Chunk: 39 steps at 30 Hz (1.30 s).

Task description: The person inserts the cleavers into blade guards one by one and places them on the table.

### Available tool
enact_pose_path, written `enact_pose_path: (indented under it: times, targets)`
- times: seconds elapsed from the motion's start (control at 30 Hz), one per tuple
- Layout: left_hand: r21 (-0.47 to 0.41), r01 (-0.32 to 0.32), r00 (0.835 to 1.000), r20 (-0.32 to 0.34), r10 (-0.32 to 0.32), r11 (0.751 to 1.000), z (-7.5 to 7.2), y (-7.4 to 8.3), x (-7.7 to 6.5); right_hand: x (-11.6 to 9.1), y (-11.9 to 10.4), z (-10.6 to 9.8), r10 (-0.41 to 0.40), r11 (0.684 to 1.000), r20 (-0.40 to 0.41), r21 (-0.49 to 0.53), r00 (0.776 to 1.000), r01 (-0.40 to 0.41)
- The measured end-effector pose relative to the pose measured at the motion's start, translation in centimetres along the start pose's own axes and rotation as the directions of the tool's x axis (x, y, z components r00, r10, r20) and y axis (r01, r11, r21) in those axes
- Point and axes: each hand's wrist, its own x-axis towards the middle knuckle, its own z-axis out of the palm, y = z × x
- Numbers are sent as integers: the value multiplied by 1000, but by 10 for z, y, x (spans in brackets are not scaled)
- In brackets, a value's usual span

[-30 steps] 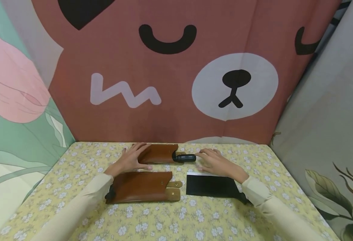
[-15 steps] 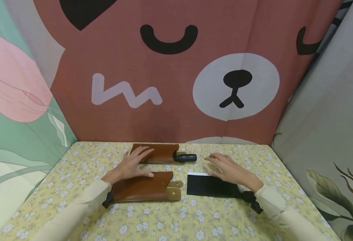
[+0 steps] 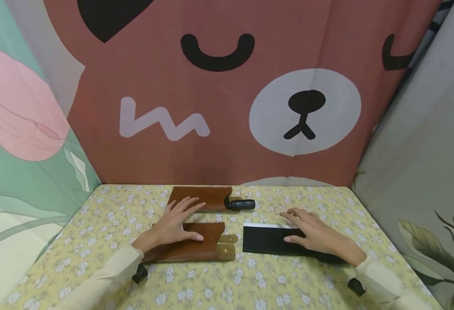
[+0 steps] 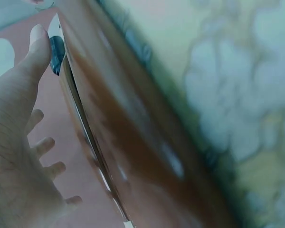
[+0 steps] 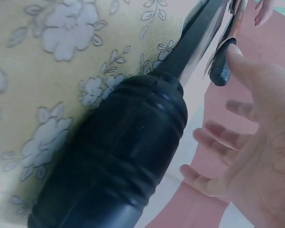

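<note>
Desk (image 3: 265, 286): flower-printed cover. Near sheath (image 3: 205, 252): glossy brown leather, strapped, under your left hand (image 3: 169, 226); contact unclear. Cleaver (image 3: 267, 240): flat black rectangular blade, bright far edge, under your right hand (image 3: 316, 232); long axis left-right, square end toward your left hand, ribbed grip (image 5: 118, 142) by your right wrist. Far sheath (image 3: 213, 197): leather, beyond your left hand; its dark handle (image 3: 243, 204) points right. Both hands: fingers spread, grasping nothing, drawn back toward you since one second ago; right also shifted rightward.
</note>
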Motion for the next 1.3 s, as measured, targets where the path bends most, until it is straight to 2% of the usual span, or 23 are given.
enact_pose_path:
  times: [0.17, 0.37, 0.57, 0.67, 0.83, 1.0, 1.1, 1.23, 1.3]
  targets:
    - [-78, 19, 1000, 12, -18, 997, -5, 7, -3, -4, 4, -3, 54, 998, 26, 44, 998, -55]
    - [-65, 15, 1000, 13, -14, 998, -10, 15, -7, -11, 6, -5, 71, 997, -11, 25, 997, -70]
    - [-43, -26, 999, 21, 27, 999, -7, 20, -13, -25, 3, -8, 108, 993, 92, 43, 990, -113]
    - [-85, -22, 996, 82, 29, 996, -6, 21, -17, -30, 3, -13, 140, 988, 155, 51, 978, -149]
    - [-146, 5, 980, 197, 24, 989, -6, 24, -22, -37, 4, -19, 159, 985, 200, 28, 967, -168]
    - [-145, 34, 965, 261, 5, 989, -7, 25, -24, -43, 5, -21, 234, 972, 256, -33, 938, -234]
    - [-145, 56, 954, 301, -10, 988, -7, 24, -24, -44, 5, -23, 274, 960, 312, -31, 910, -278]
    - [-151, 76, 942, 334, -21, 986, -6, 24, -25, -45, 6, -26, 278, 954, 366, 0, 888, -299]
    - [-151, 80, 942, 336, -25, 985, -5, 24, -26, -47, 6, -27, 265, 958, 372, 2, 890, -286]
